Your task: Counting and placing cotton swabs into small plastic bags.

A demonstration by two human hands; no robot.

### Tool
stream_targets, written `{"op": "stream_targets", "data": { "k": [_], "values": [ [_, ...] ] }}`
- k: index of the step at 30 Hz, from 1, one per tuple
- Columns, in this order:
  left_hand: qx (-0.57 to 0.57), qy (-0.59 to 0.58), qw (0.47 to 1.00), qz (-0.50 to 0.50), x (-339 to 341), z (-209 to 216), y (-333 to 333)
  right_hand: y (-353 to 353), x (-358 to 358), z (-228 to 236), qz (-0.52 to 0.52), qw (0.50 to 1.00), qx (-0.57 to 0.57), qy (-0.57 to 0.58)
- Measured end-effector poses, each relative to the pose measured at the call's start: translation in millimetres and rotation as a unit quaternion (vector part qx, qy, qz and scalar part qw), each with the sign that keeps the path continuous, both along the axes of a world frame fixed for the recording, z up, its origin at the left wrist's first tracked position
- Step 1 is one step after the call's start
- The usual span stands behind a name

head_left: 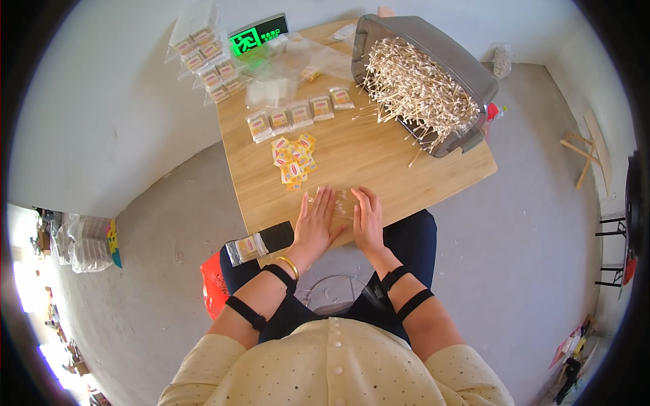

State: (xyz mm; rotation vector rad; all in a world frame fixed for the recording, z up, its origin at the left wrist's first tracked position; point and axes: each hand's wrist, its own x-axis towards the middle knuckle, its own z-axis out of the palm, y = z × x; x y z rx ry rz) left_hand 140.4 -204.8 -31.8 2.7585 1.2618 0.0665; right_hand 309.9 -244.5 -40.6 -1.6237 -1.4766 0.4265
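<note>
A few cotton swabs (342,201) lie on the wooden table between my two hands, near its front edge. My left hand (315,222) rests flat beside them with its fingers stretched out, the fingertips over some of the swabs. On the other side is my right hand (367,220), its fingers slightly bent and apart from the left. Neither hand grips anything that I can see. Just beyond my left hand sits a loose pile of small yellow and white cards (294,161). A packed bag of swabs (248,248) lies at the table's left front corner, on a black thing (277,236).
A grey bin (467,64), tipped toward me, spills many swabs (420,88) at the far right. Several filled packs (300,114) form a row behind the cards. See-through bags (271,91), stacked packs (206,57) and a green lit sign (257,37) stand at the far left.
</note>
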Motion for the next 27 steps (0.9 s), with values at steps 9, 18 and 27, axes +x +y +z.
{"op": "stream_targets", "data": {
  "k": [9, 18, 27],
  "values": [
    [0.01, 0.031, 0.999, 0.009, 8.7, 2.6, 9.6, 4.6, -5.5, -1.1, -0.007, 0.999, -0.004, 0.054],
    [0.003, 0.04, 0.998, 0.045, 21.1, 6.3, 21.1, 5.4, -10.8, -1.4, -0.005, 0.995, -0.017, 0.101],
    [-0.005, 0.04, 0.999, 0.017, 13.6, 11.9, 17.4, 6.0, -13.3, -0.5, -0.02, 0.994, 0.006, 0.11]
  ]
}}
